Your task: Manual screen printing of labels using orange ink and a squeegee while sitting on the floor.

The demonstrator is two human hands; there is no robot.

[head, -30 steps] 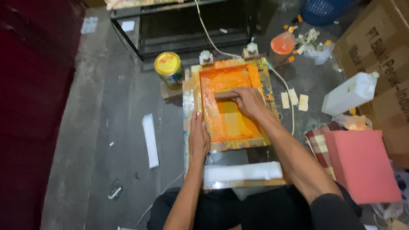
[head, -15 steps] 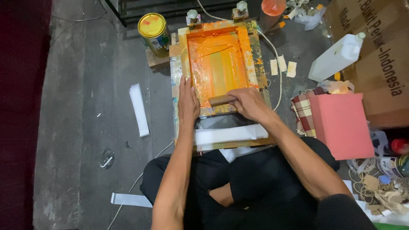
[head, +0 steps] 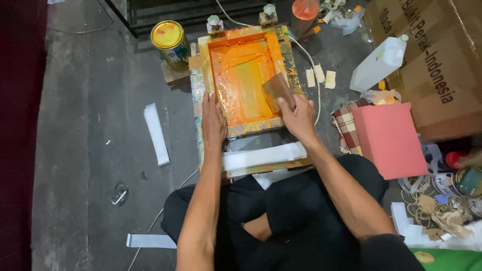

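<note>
Orange paint covers the printing frame (head: pixel 244 80) in the upper middle of the picture. The frame is kept flat on the board by the left hand (head: pixel 213 123), which is laid open on its lower left edge so it cannot slide. A flat brown scraper (head: pixel 277 90) is held tight by the right hand (head: pixel 299 116), fingers closed around it, tilted over the wet paint. A yellow-lidded tin (head: pixel 169 39) is stood at the upper left, near the frame.

Wet glossy ink on wood-framed screen (head: pixel 244 80); shiny metal tin (head: pixel 169 41); matt cardboard box (head: pixel 432 60).
</note>
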